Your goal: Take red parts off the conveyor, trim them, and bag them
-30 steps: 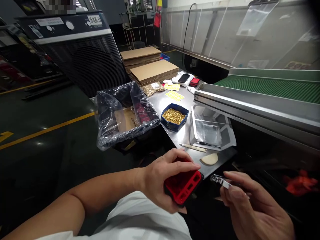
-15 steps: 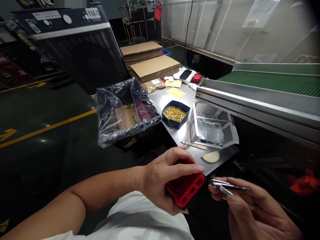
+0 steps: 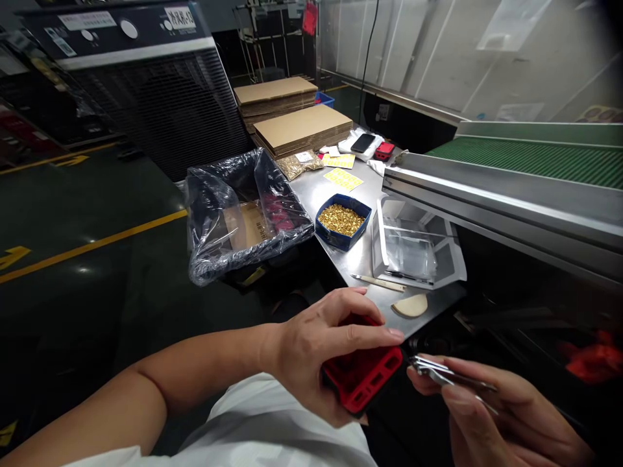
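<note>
My left hand is wrapped round a red plastic housing with a dark outer edge and slots along its near side. Fingers cover part of its top. Just to the right, my right hand pinches silver nail clippers between thumb and fingers. The jaws point left, close to the housing's right corner; whether they touch it I cannot tell. Beyond my hands, a slim tool with a pale handle and a cream half-round piece lie on the metal table.
A blue tray holds small gold parts. Beside it sits a grey bin with clear bags. A plastic-lined crate stands left. Cardboard stacks, a phone and yellow sticker sheets lie farther back. A green conveyor runs right.
The red housing has shifted slightly right and down in my left hand's grip. My right hand and the clippers have moved a little lower and to the right.
</note>
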Demonstrator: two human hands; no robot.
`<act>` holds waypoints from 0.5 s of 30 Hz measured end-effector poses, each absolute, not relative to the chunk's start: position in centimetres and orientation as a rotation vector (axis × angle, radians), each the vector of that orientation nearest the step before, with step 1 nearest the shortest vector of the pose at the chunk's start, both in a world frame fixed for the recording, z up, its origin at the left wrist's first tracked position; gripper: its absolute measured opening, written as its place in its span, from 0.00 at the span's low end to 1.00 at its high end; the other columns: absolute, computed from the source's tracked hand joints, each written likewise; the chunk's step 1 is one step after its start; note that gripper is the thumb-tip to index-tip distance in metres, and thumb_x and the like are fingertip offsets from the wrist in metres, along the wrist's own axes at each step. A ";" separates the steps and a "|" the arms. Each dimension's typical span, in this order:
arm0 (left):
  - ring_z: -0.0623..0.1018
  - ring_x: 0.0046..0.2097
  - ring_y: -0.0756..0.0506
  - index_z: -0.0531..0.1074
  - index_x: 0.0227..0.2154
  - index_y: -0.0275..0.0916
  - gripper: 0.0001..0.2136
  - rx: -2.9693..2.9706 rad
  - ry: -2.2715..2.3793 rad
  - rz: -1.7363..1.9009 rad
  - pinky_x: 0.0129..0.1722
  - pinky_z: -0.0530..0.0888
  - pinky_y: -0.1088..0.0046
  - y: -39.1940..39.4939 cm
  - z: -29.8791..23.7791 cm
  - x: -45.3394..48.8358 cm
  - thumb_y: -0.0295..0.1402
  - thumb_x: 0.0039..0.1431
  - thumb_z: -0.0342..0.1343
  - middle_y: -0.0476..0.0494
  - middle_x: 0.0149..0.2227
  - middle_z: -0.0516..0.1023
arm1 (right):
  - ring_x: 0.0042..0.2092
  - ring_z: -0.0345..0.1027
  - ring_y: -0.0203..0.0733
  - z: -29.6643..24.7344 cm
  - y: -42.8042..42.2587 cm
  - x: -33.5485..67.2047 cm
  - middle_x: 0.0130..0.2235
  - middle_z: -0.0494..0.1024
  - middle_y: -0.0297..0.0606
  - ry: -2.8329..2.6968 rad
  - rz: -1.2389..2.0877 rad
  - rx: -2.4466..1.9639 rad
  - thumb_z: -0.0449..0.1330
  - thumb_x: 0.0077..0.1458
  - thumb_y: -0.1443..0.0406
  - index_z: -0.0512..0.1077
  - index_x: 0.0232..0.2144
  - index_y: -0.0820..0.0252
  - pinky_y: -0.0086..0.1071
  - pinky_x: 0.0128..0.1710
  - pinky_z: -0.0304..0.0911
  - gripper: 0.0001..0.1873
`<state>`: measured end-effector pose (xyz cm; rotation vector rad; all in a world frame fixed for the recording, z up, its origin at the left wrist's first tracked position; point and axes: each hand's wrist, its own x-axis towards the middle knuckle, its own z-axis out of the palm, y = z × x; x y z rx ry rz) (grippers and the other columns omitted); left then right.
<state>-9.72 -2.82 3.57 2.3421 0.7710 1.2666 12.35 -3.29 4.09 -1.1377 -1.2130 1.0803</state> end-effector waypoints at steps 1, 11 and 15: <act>0.71 0.54 0.37 0.65 0.57 0.24 0.40 2.342 0.767 1.265 0.67 0.62 0.54 -2.8 3.6 -9.7 0.45 0.45 0.67 0.28 0.50 0.66 | 0.27 0.77 0.42 4.0 -3.3 12.4 0.28 0.82 0.41 -1.208 1.075 -1.130 0.72 0.45 0.62 0.78 0.33 0.62 0.22 0.28 0.73 0.14; 0.71 0.54 0.37 0.64 0.59 0.27 0.37 2.350 0.744 1.235 0.67 0.62 0.54 -2.6 3.6 -9.9 0.45 0.50 0.62 0.28 0.50 0.67 | 0.31 0.78 0.44 3.4 -2.6 14.5 0.36 0.82 0.41 -1.418 0.963 -1.126 0.72 0.46 0.58 0.78 0.37 0.59 0.28 0.28 0.75 0.16; 0.72 0.53 0.37 0.65 0.58 0.25 0.36 2.363 0.754 1.209 0.66 0.63 0.54 -2.9 3.8 -9.9 0.44 0.49 0.63 0.27 0.49 0.68 | 0.37 0.78 0.43 3.8 -3.0 14.8 0.40 0.81 0.41 -1.563 0.888 -1.206 0.70 0.48 0.56 0.78 0.37 0.58 0.27 0.34 0.75 0.16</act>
